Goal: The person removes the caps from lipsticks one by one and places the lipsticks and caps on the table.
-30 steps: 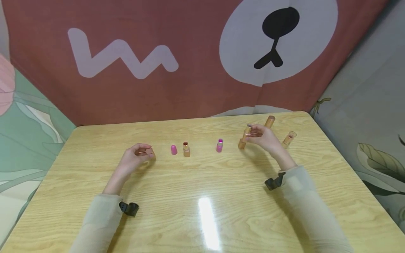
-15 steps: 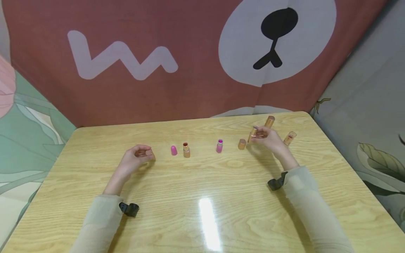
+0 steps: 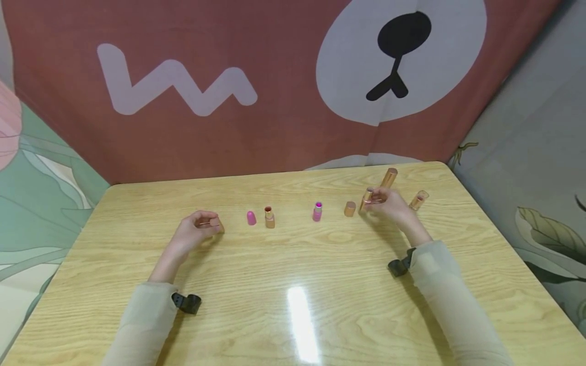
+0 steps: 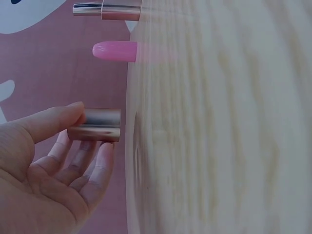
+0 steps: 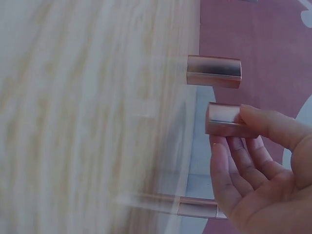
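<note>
Over the left part of the table, my left hand (image 3: 197, 229) pinches a short rose-gold cap (image 4: 95, 124) between thumb and fingers. In the left wrist view, a slim gap shows between the cap and the tabletop. On the right, my right hand (image 3: 389, 206) pinches an uncapped rose-gold lipstick (image 3: 367, 197) held upright, its base just above the wood in the right wrist view. Immediately left of it stands a separate rose-gold cap (image 5: 214, 71), apart from the lipstick.
A pink cap (image 3: 251, 218) and an uncapped rose-gold lipstick (image 3: 269, 218) stand right of my left hand. Between the hands is an uncapped pink lipstick (image 3: 317, 212). A tall copper tube (image 3: 389, 178) stands behind my right hand, a clear-topped tube (image 3: 417, 201) beyond it.
My right hand has carried the lipstick rightward, away from the standing rose-gold cap, then lowered it closer to the table. The left hand has stayed almost still with its cap.
</note>
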{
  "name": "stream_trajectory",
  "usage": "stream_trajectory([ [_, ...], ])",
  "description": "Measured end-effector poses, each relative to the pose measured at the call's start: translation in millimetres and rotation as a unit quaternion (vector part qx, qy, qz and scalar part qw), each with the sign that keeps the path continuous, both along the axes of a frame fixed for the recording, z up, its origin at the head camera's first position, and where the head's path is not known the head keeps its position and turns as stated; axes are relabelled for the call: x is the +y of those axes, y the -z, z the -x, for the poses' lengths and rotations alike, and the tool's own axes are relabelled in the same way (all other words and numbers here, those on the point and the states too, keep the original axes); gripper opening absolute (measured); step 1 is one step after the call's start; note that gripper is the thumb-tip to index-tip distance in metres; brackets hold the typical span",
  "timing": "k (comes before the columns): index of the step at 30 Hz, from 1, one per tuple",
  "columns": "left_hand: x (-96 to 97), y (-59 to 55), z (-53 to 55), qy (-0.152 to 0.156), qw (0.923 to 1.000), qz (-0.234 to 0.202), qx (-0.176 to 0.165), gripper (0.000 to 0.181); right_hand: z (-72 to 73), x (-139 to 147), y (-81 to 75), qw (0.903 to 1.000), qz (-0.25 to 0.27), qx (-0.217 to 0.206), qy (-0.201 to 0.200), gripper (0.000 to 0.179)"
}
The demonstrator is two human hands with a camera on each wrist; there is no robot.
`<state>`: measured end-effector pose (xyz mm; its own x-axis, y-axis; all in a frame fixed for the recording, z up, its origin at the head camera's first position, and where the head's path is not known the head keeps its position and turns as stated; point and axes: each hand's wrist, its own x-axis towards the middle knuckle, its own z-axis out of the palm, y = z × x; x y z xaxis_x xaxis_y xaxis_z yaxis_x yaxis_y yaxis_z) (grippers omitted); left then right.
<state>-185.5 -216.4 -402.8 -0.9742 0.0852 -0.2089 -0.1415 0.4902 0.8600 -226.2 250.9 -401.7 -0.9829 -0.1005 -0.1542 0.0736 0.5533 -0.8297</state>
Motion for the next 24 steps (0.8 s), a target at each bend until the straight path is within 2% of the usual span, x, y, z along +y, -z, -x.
stream_trajectory([
  [5,-0.2,-0.2,-0.2,0.001,1.0,0.001,-0.004,0.047,1.5,-0.6,0.9,0.9997,-0.008,-0.006,-0.023,0.035],
  [13,-1.3,0.7,0.7,0.006,1.0,-0.001,-0.006,0.045,1.8,1.5,2.2,0.9991,-0.008,-0.022,-0.035,0.051],
  [24,-1.4,1.3,1.0,0.008,0.9999,0.007,-0.012,0.045,2.7,4.6,5.2,0.9984,0.0,-0.033,-0.045,0.049],
])
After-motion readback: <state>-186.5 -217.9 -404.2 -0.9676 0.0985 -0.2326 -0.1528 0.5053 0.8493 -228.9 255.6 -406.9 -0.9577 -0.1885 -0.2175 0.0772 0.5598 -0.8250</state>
